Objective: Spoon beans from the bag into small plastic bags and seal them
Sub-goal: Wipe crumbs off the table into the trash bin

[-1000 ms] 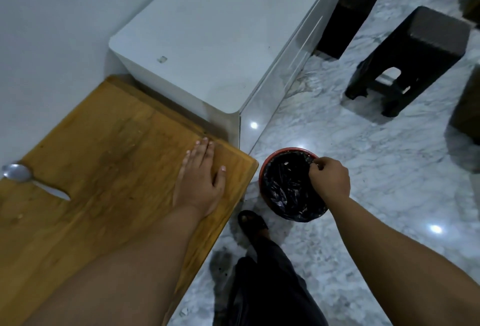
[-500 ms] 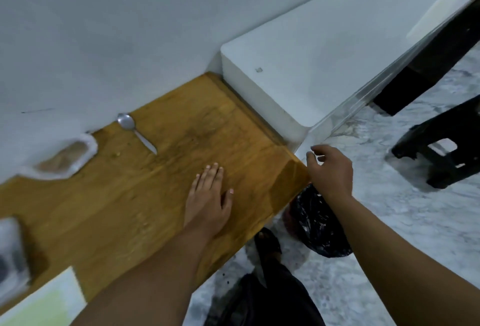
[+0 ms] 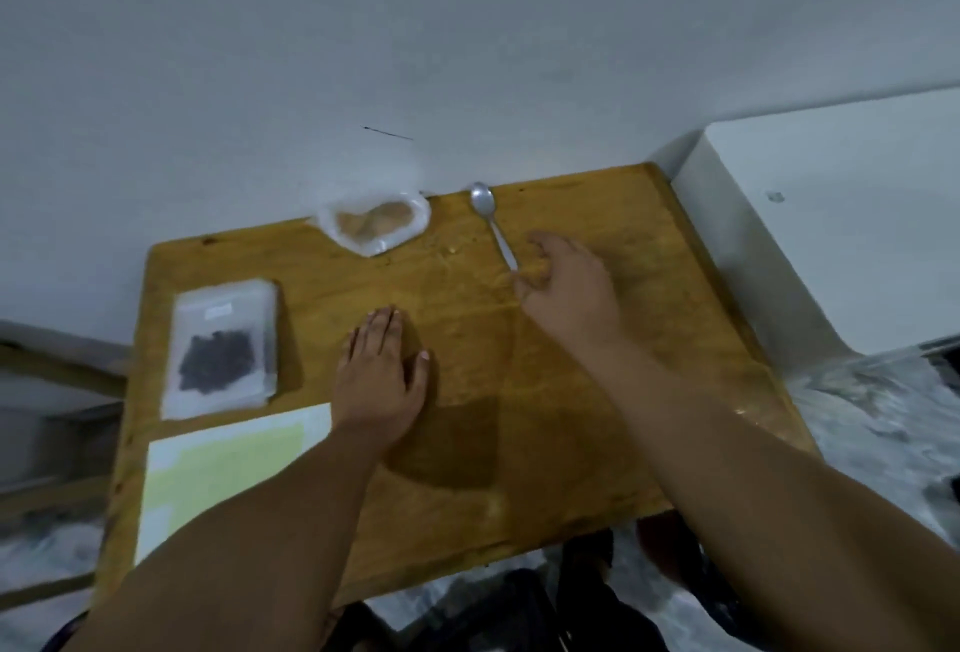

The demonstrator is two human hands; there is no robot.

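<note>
Hands empty: left hand (image 3: 382,381) flat on table (image 3: 571,443), right hand (image 3: 569,282) open beside spoon (image 3: 493,223); label (image 3: 218,311) unreadable.

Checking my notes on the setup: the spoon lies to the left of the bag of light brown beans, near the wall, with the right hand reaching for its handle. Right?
Not quite. The head view shows the spoon to the right of the bag of light brown beans, near the wall, and the right hand is reaching for its handle.

Both forearms bare and sleeveless, dark trousers (image 3: 498,610) below the table.
</note>
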